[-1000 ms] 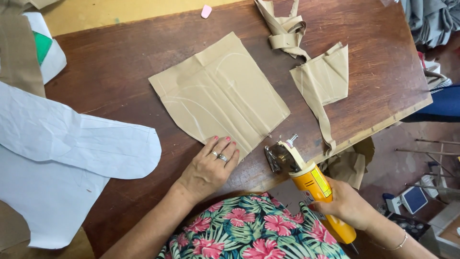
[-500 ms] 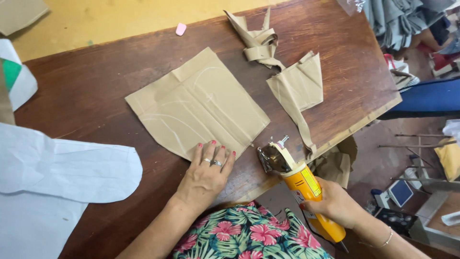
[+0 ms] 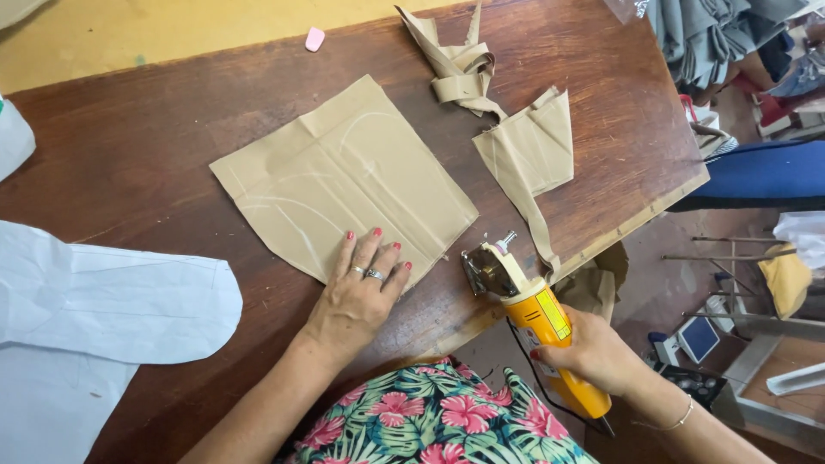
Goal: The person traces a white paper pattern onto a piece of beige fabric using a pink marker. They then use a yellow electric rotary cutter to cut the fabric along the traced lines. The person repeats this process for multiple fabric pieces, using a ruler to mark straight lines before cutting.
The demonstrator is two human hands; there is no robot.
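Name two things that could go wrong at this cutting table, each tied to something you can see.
The left hand lies flat on the tan fabric piece close to the cutter head, so fingers could be nicked. The right hand holds the yellow electric cutter at the table edge; it could snag the loose scraps.

A yellow rectangular label (image 3: 553, 314) with red edging sits on the orange cutter's (image 3: 550, 344) body, near right. A small blue-lit screen (image 3: 698, 338) stands on the floor, far right, below the bench (image 3: 172, 137).
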